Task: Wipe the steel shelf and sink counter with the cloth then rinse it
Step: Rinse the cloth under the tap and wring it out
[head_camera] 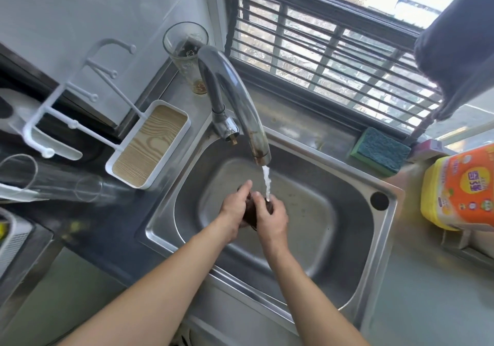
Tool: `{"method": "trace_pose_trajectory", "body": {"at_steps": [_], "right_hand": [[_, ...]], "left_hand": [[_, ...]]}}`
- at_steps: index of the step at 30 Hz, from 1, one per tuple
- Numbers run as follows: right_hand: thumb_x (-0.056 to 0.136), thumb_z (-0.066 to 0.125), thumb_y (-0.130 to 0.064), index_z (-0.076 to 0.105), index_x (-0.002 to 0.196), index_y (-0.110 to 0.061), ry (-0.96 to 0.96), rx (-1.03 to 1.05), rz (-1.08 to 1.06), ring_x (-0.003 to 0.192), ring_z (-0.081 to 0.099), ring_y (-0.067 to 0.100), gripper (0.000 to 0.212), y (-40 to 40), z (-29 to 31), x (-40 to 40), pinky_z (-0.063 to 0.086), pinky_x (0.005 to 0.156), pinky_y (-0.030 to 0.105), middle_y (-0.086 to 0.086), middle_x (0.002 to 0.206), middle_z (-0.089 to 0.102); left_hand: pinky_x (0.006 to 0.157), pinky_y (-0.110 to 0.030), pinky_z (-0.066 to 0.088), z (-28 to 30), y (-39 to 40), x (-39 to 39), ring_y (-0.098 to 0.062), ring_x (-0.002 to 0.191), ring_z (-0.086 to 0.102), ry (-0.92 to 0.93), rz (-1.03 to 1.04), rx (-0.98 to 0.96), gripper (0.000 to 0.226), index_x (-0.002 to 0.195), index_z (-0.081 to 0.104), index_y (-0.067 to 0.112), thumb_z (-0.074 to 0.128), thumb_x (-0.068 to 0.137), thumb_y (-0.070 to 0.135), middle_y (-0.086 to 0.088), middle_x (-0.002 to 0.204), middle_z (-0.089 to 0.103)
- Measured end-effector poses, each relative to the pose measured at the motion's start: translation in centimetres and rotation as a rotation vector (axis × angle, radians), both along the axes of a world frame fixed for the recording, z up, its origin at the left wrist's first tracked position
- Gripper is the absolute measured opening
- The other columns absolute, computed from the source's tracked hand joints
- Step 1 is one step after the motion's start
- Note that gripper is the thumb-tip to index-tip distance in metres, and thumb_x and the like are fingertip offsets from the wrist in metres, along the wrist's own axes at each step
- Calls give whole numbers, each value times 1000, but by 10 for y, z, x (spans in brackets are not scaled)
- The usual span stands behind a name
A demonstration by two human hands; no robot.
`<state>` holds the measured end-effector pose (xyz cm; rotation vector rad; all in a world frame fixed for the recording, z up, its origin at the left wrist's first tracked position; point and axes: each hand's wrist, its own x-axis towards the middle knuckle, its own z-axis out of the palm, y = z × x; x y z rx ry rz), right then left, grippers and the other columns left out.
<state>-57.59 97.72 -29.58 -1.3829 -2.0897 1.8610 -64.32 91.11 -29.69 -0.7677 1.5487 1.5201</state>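
A dark, wet cloth [251,210] is bunched between both hands over the steel sink [385,228]. My left hand [233,209] grips its left side, index finger stretched up along it. My right hand [271,216] grips the right side, fingers curled round it. Water [266,182] runs from the curved steel tap [240,99] and falls onto the top of the cloth by my right hand. Most of the cloth is hidden between my palms.
A green and blue sponge [379,149] lies on the ledge behind the sink. A yellow detergent bottle [459,193] stands at right. A glass [187,54] sits beside the tap, a white rack with wooden tray [149,142] at left, and a clear glass [50,180] lying at far left.
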Motion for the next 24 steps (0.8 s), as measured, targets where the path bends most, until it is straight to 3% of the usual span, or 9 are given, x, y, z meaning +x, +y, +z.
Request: {"method": "trace_pose_trajectory", "body": {"at_steps": [3,6,9,13,15,17,20,22,24], "right_hand": [[97,62,-29,64,106,-2,-73,-366,-302,104,67,40,28,8,4,-19,53,97,56,25,108,70],[96,56,-29,70,100,-10,-146,-643,-341,94,71,36,24,16,9,-20,58,88,52,23,108,74],[92,58,-20,71,95,-10,-198,-540,-398,76,69,29,17,24,9,-16,60,68,37,17,93,72],[90,51,-19,67,84,-10,-135,-553,-628,75,67,33,19,22,9,-18,61,59,40,17,87,69],[91,46,-18,69,88,-9,-136,-582,-542,78,69,35,25,10,5,-15,59,55,36,19,92,71],[95,45,-29,67,92,-15,-181,-452,-329,83,70,36,26,-5,0,-8,61,62,42,16,97,72],[95,53,-46,60,83,-22,-191,-80,-166,82,67,33,27,-8,-7,-1,54,74,42,2,81,70],[94,58,-46,59,77,-20,-191,21,-270,78,63,27,31,2,-6,-5,44,73,33,-4,74,67],[94,59,-43,58,78,-18,-161,23,-393,76,61,26,29,15,-3,-12,43,73,34,-1,75,67]], "left_hand": [[47,-19,47,3,3,4,-13,56,65,3,13,72,29,69,62,22,62,91,40,0,73,69],[37,-17,35,5,1,1,-10,48,59,73,55,31,34,62,61,23,62,90,42,3,66,68],[39,-21,42,0,-7,-1,-10,60,65,179,27,-121,22,80,66,20,61,91,40,1,77,71],[52,-27,54,-9,-12,3,-24,77,66,120,70,-178,26,102,64,10,65,91,34,-16,100,70],[66,-34,57,-11,-8,6,-28,88,67,90,103,-196,38,115,56,8,61,94,40,-16,107,68],[80,-41,58,-12,-3,6,-31,97,67,28,101,-159,47,121,54,8,52,97,48,-15,110,67],[90,-36,50,-9,0,9,-30,106,63,178,-142,-249,54,120,65,11,36,102,53,-14,117,68],[86,-34,44,-10,-4,11,-33,108,61,394,-404,-455,53,107,70,12,34,103,51,-15,113,70],[89,-35,46,-13,-10,13,-33,109,61,421,-531,-510,53,105,68,11,36,102,53,-14,112,70]]}}
